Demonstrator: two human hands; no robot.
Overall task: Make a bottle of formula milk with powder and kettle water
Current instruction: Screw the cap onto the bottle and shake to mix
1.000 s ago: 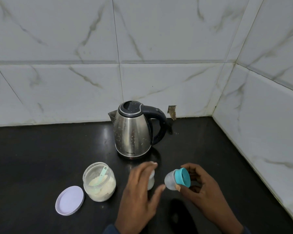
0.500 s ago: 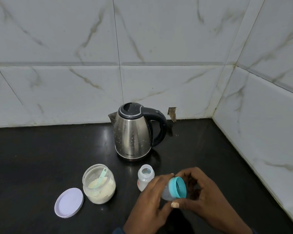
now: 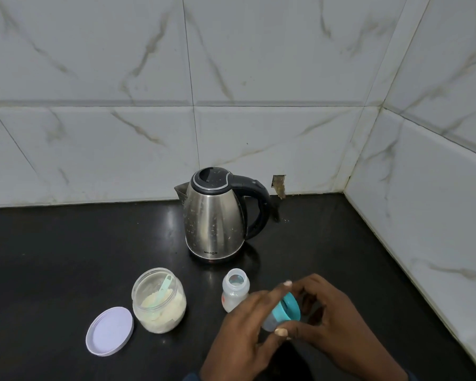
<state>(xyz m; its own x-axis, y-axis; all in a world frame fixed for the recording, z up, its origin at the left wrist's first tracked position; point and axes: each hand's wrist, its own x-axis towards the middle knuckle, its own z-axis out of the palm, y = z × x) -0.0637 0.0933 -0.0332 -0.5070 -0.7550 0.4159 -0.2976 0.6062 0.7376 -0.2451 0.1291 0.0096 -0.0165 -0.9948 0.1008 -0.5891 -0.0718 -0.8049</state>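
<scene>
Together two hands [image 3: 300, 325] grip one teal cap [image 3: 287, 312].

Glossy black desk [image 3: 66, 257]; brushed steel kettle [image 3: 213, 224] with black plastic handle; clear plastic jar [image 3: 160, 301] and bottle [image 3: 234, 294]; matt lid [image 3: 109, 331]; glossy marbled tiles [image 3: 94, 78].

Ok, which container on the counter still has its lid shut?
The kettle, its black lid down. The powder jar stands open, its lid beside it, and the baby bottle is uncapped.
</scene>
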